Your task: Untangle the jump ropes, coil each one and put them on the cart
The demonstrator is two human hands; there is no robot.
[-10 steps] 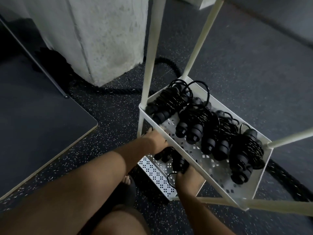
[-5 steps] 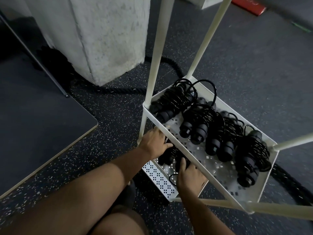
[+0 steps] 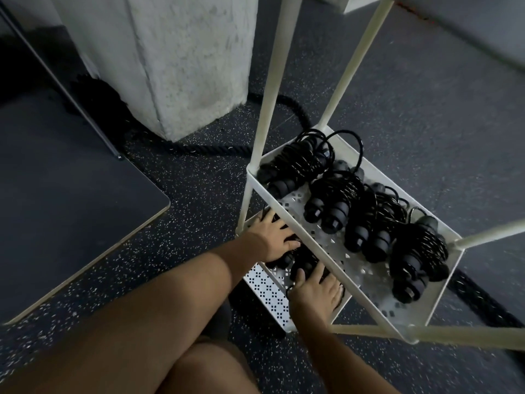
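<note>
A white cart holds several coiled black jump ropes [image 3: 335, 200] side by side in its upper tray [image 3: 441, 290]. On the perforated lower shelf [image 3: 265, 288] lies one more coiled jump rope [image 3: 305, 260], partly hidden by my hands and by the tray's front rim. My left hand [image 3: 271, 237] rests flat on the left end of that bundle, fingers spread and straight. To its right, my right hand [image 3: 316, 290] lies on the same bundle with straight fingers reaching under the tray's rim.
A concrete pillar [image 3: 184, 66] stands behind the cart, with a thick black rope [image 3: 216, 149] lying on the speckled floor round its base. A dark mat with a pale edge [image 3: 71, 180] lies at left. White cart posts [image 3: 270, 81] rise in front. My knee [image 3: 204, 368] is at the bottom.
Both hands have drawn back a little from under the upper tray and now lie flatter on the bundle. The bundle stays on the lower shelf. The view has shifted slightly.
</note>
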